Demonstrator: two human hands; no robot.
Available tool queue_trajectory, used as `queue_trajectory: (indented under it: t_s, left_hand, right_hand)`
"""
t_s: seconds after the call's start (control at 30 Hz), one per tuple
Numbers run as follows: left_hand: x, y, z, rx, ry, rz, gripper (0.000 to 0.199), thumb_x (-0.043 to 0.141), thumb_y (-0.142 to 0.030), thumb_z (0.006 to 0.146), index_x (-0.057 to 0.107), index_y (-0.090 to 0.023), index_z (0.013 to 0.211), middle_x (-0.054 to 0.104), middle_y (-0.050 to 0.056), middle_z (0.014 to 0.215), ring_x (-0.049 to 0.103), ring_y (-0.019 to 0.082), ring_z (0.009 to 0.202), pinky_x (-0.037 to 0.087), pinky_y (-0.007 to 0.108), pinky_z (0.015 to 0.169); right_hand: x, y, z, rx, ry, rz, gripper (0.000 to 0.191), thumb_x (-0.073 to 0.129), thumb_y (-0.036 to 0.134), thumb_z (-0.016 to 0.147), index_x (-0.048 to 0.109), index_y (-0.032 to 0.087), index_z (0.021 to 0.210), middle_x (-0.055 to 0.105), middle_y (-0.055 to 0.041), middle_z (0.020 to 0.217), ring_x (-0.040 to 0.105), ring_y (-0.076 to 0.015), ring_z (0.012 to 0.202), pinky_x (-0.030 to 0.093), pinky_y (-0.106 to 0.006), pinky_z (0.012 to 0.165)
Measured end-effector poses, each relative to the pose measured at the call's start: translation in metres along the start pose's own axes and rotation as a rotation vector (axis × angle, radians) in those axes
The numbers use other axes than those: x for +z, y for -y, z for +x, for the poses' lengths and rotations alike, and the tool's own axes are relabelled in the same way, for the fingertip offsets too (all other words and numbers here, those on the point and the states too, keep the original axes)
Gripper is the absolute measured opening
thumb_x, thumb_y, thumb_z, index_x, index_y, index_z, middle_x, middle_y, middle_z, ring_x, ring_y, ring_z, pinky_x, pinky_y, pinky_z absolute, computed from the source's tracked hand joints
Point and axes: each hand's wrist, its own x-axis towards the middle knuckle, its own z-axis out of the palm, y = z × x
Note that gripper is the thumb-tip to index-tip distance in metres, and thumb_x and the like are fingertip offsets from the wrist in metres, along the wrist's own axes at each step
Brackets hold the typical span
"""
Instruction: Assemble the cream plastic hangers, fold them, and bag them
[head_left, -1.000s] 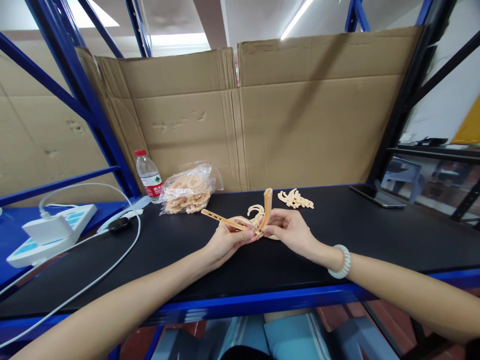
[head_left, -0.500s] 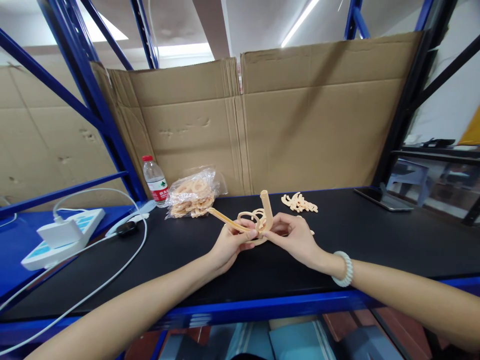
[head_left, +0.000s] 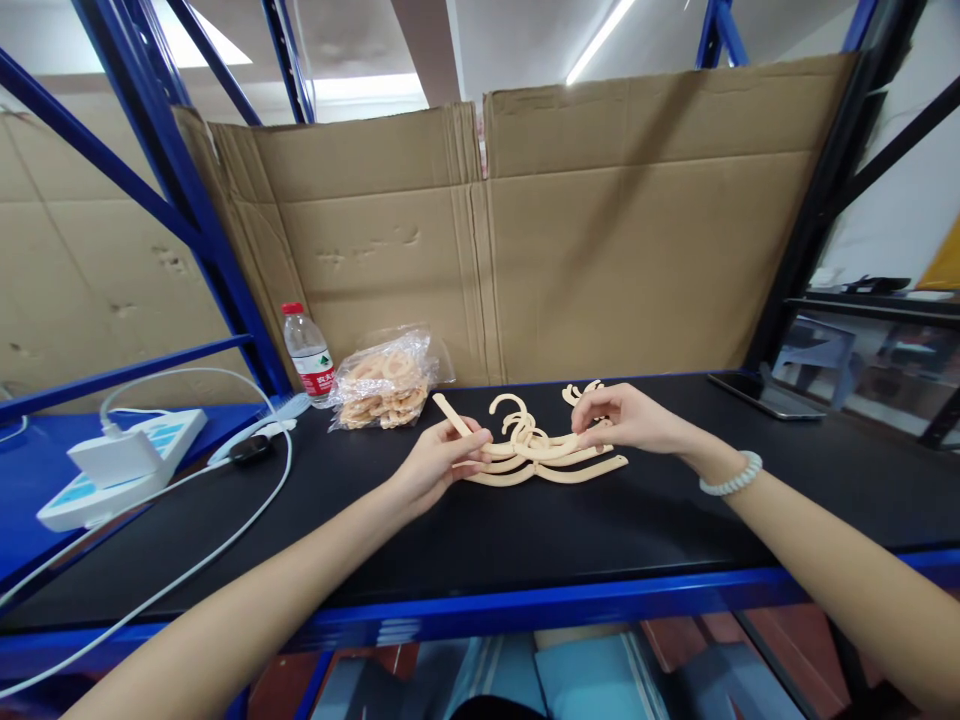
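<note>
Several cream plastic folding hangers (head_left: pixel 570 474) lie overlapped on the black tabletop, their hooks (head_left: pixel 510 402) pointing away from me. My left hand (head_left: pixel 439 455) is closed, thumb and fingers pinching one arm of the top hanger (head_left: pixel 450 412); that arm tilts up and to the left. At the other side of the same hanger, my right hand (head_left: pixel 626 418) has its fingers curled around the end of the right arm, which lies low; the fingertips partly hide this end. Behind the right hand is a small pile of cream pieces (head_left: pixel 576 392), partly covered by it.
A clear plastic bag of cream parts (head_left: pixel 386 380) and a red-capped bottle (head_left: pixel 309 355) stand at the back left. A power strip (head_left: pixel 124 470) with a white cable (head_left: pixel 289 440) lies left. A phone (head_left: pixel 765 395) rests at the back right. Cardboard (head_left: pixel 637 230) walls the rear.
The hanger's right arm, upright before, is now swung down to the right. My right hand has moved right along with it; my left hand has shifted slightly left.
</note>
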Motion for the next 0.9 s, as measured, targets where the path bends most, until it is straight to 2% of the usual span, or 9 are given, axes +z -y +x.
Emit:
queue_trajectory:
  t_s: [0.13, 0.23, 0.4, 0.5, 0.6, 0.67, 0.77, 0.83, 0.9]
  left_hand:
    - [-0.016, -0.016, 0.008, -0.068, 0.027, 0.041, 0.026, 0.084, -0.013, 0.059, 0.064, -0.013, 0.075, 0.069, 0.004, 0.071, 0.067, 0.011, 0.063, 0.053, 0.017, 0.059]
    - [-0.027, -0.022, 0.013, -0.065, 0.138, 0.189, 0.025, 0.084, -0.015, 0.058, 0.067, -0.012, 0.076, 0.07, 0.005, 0.073, 0.068, 0.013, 0.067, 0.053, 0.02, 0.064]
    - [-0.034, -0.027, 0.013, 0.266, 0.316, 0.828, 0.019, 0.08, -0.028, 0.061, 0.069, -0.015, 0.07, 0.065, 0.001, 0.061, 0.06, 0.013, 0.057, 0.043, 0.02, 0.054]
    - [-0.032, -0.029, 0.01, 0.459, 0.391, 1.127, 0.017, 0.077, -0.031, 0.064, 0.07, -0.018, 0.071, 0.066, 0.001, 0.07, 0.06, 0.015, 0.068, 0.042, 0.022, 0.062]
    - [-0.028, -0.029, 0.004, 0.515, 0.465, 1.332, 0.012, 0.071, -0.03, 0.069, 0.068, -0.019, 0.071, 0.065, 0.004, 0.086, 0.059, 0.018, 0.082, 0.043, 0.025, 0.073]
    - [-0.023, -0.027, -0.003, 0.518, 0.433, 1.485, 0.008, 0.066, -0.027, 0.071, 0.066, -0.019, 0.072, 0.063, 0.005, 0.091, 0.058, 0.02, 0.086, 0.042, 0.028, 0.076]
    - [-0.009, -0.018, -0.017, 0.602, 0.275, 1.667, 0.014, 0.063, -0.023, 0.068, 0.064, -0.018, 0.081, 0.061, 0.007, 0.092, 0.055, 0.025, 0.088, 0.042, 0.034, 0.077]
    - [0.002, -0.008, -0.025, 0.626, 0.191, 1.645, 0.024, 0.062, -0.029, 0.071, 0.062, -0.017, 0.092, 0.062, 0.01, 0.097, 0.055, 0.028, 0.094, 0.043, 0.038, 0.082]
    - [0.01, 0.005, -0.026, 0.638, 0.169, 1.525, 0.037, 0.056, -0.04, 0.08, 0.06, -0.015, 0.108, 0.061, 0.015, 0.115, 0.053, 0.031, 0.108, 0.04, 0.042, 0.093]
  right_hand:
    - [-0.012, -0.002, -0.004, -0.004, 0.159, -0.224, 0.025, 0.075, 0.035, 0.069, 0.071, 0.015, 0.083, 0.067, -0.0037, 0.075, 0.063, -0.0143, 0.068, 0.052, -0.024, 0.059]
    - [-0.014, -0.003, -0.007, 0.029, 0.257, -0.313, 0.024, 0.072, 0.034, 0.071, 0.072, 0.015, 0.086, 0.067, -0.0023, 0.07, 0.062, -0.0135, 0.065, 0.051, -0.024, 0.06]
    - [-0.009, 0.0, -0.009, 0.022, 0.361, -0.386, 0.012, 0.068, 0.024, 0.071, 0.073, 0.018, 0.08, 0.068, -0.0007, 0.072, 0.062, -0.0136, 0.068, 0.05, -0.025, 0.066]
    - [-0.003, 0.002, -0.009, -0.002, 0.366, -0.45, 0.009, 0.066, 0.016, 0.069, 0.072, 0.018, 0.075, 0.068, -0.0007, 0.076, 0.061, -0.0141, 0.073, 0.048, -0.025, 0.071]
    - [0.0, 0.004, -0.01, 0.042, 0.383, -0.517, 0.012, 0.063, 0.012, 0.068, 0.07, 0.017, 0.076, 0.066, -0.0018, 0.078, 0.059, -0.0145, 0.072, 0.047, -0.025, 0.067]
    - [0.002, 0.007, -0.011, 0.041, 0.381, -0.58, 0.015, 0.062, 0.009, 0.067, 0.068, 0.016, 0.079, 0.065, -0.003, 0.082, 0.059, -0.0159, 0.075, 0.047, -0.026, 0.069]
    - [0.012, 0.01, -0.017, 0.014, 0.29, -0.625, 0.021, 0.059, 0.011, 0.072, 0.067, 0.017, 0.092, 0.065, -0.0066, 0.094, 0.06, -0.0194, 0.087, 0.048, -0.031, 0.079]
    - [0.024, 0.008, -0.021, 0.008, 0.18, -0.607, 0.027, 0.055, 0.023, 0.083, 0.064, 0.018, 0.109, 0.064, -0.0103, 0.11, 0.059, -0.0232, 0.102, 0.047, -0.036, 0.089]
    - [0.04, 0.001, -0.024, 0.02, 0.075, -0.622, 0.047, 0.052, 0.043, 0.089, 0.055, 0.017, 0.128, 0.054, -0.0145, 0.131, 0.048, -0.03, 0.123, 0.038, -0.044, 0.103]
